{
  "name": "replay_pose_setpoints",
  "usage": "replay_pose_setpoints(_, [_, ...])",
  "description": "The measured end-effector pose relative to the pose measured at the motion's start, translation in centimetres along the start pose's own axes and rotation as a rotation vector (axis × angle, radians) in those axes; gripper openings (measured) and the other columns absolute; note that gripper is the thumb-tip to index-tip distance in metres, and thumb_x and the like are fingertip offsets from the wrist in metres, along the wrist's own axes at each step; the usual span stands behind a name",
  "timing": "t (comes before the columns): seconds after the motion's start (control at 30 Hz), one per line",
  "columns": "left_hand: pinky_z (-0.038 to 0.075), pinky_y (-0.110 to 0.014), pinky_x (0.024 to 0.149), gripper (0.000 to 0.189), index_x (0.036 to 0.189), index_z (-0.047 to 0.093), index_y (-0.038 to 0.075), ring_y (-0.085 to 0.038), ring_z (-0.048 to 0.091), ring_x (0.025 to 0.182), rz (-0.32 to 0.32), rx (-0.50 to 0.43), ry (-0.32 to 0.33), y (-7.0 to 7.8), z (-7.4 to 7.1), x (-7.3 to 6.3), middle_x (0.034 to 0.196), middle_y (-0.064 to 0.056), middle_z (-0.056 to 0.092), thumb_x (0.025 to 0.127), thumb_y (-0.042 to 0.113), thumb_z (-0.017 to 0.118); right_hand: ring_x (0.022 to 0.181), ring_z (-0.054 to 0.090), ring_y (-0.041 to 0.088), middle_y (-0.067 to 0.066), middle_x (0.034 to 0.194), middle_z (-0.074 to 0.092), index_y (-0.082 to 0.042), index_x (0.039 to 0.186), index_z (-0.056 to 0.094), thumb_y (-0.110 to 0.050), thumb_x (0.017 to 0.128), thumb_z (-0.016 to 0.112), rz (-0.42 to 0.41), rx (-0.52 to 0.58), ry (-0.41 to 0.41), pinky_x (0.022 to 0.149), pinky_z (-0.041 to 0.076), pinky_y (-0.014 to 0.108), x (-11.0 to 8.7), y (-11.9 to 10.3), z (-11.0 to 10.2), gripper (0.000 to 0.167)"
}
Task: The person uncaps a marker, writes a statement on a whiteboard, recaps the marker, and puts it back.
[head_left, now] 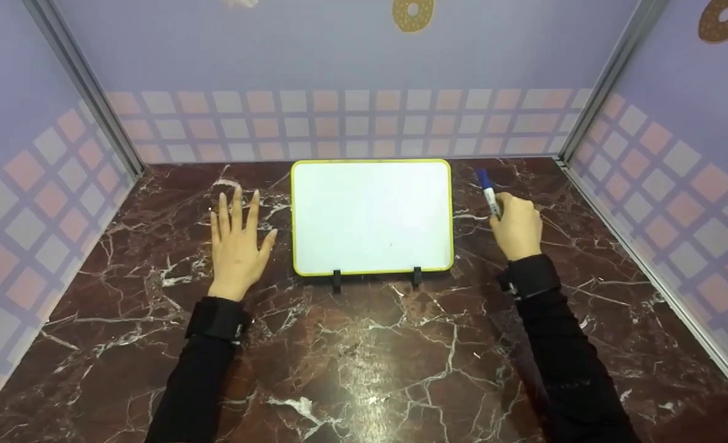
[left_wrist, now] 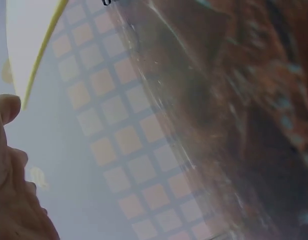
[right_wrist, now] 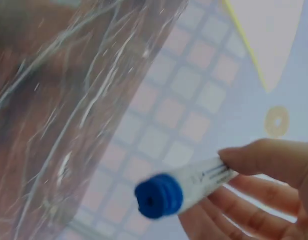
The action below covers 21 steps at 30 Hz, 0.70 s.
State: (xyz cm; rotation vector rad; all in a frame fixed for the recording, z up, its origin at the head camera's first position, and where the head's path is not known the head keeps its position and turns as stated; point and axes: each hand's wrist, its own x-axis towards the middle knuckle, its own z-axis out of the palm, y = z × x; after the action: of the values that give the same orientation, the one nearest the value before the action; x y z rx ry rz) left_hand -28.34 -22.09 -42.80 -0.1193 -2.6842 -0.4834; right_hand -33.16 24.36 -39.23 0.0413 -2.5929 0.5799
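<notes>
A small whiteboard (head_left: 372, 216) with a yellow frame stands upright on two black feet in the middle of the head view. To its left, my left hand (head_left: 237, 252) has its fingers straight and spread, holding nothing; its thumb side faces the board. In the left wrist view part of that hand (left_wrist: 16, 175) shows at the left edge. On the other side of the board, my right hand (head_left: 517, 224) grips a whiteboard marker (head_left: 490, 198) with a white body and a blue end pointing away from me. The right wrist view shows thumb and fingers pinching the marker (right_wrist: 201, 180).
The dark red marbled table (head_left: 364, 357) has white veins and a bright reflection in front of the board. Lilac walls with a pink and white check band (head_left: 339, 123) enclose it at the back and sides, with metal profiles (head_left: 604, 80) at the corners.
</notes>
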Motion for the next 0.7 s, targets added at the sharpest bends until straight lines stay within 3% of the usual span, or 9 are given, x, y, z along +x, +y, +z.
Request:
replay_pose_setpoints(0.23, [0.002, -0.054, 0.126, 0.071, 0.160, 0.016, 0.012, -0.036, 0.001, 0.154, 0.123, 0.082, 0.050, 2.9, -0.4, 0.4, 0.168, -0.012, 0.003, 0.102, 0.038, 0.049, 0.083, 0.069, 0.046, 0.021, 0.097, 0.071, -0.008, 0.120, 0.070, 0.001, 0.082, 0.072, -0.123, 0.002, 0.055, 0.064, 0.055, 0.059, -1.8, -3.6, 1.0, 0.039])
replay_pose_setpoints(0.47, [0.012, -0.050, 0.126, 0.069, 0.157, 0.026, 0.008, -0.033, 0.015, 0.153, 0.363, 0.130, 0.051, 6.9, 0.0, 0.1, 0.165, -0.012, 0.018, 0.099, 0.033, 0.056, 0.080, 0.067, 0.039, 0.016, 0.088, 0.069, -0.012, 0.113, 0.075, 0.005, 0.079, 0.072, -0.305, -0.027, 0.098, 0.059, 0.058, 0.052, -3.8, -7.0, 2.1, 0.038])
replay_pose_setpoints(0.6, [0.022, -0.050, 0.124, 0.065, 0.153, 0.035, 0.007, -0.030, 0.028, 0.149, 0.493, 0.127, 0.065, 8.8, 1.0, -0.3, 0.161, -0.011, 0.031, 0.098, 0.033, 0.058, 0.074, 0.065, 0.032, 0.013, 0.083, 0.068, -0.013, 0.109, 0.077, 0.006, 0.078, 0.073, -0.424, -0.051, 0.132, 0.052, 0.058, 0.044, -5.0, -8.8, 2.9, 0.036])
replay_pose_setpoints(0.7, [0.032, -0.048, 0.119, 0.062, 0.149, 0.043, 0.008, -0.029, 0.039, 0.143, 0.554, 0.099, 0.089, 9.9, 2.0, -0.6, 0.154, -0.011, 0.043, 0.095, 0.033, 0.063, 0.069, 0.063, 0.027, 0.009, 0.081, 0.068, -0.013, 0.105, 0.078, 0.005, 0.078, 0.074, -0.499, -0.088, 0.157, 0.049, 0.057, 0.039, -6.0, -9.9, 3.5, 0.033])
